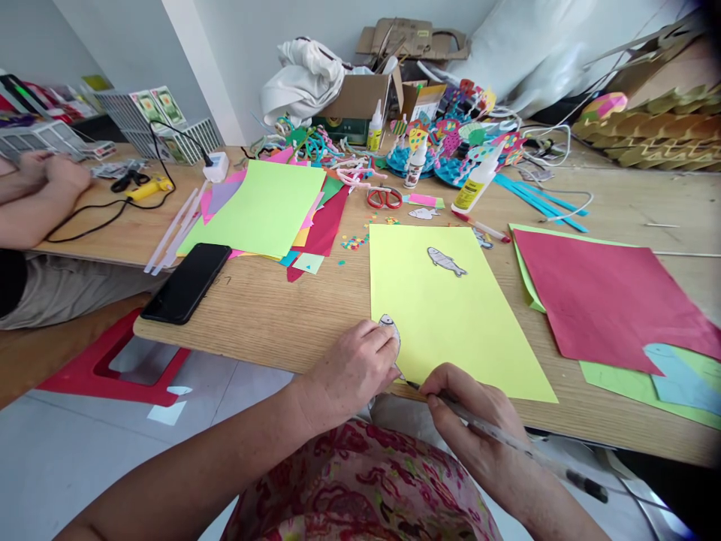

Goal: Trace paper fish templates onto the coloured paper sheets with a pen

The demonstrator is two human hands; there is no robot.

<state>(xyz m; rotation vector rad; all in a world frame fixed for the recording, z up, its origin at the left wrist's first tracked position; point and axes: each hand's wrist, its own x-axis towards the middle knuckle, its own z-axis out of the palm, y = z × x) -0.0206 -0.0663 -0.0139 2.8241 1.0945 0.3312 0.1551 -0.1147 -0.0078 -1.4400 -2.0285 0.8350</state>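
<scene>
A yellow paper sheet lies at the table's front edge. My left hand is at its lower left corner, fingers together, pressing a small paper fish cutout onto it; the fingers hide part of the fish. My right hand is closed around a black-tipped pen, its point on the sheet near the fish's tail end, just right of my left fingertips. A second grey fish cutout lies flat on the upper part of the sheet.
To the left lie a black phone and green paper over coloured sheets. Red scissors, a glue bottle and craft pieces stand behind. Red paper lies right. Another person's hands rest at far left.
</scene>
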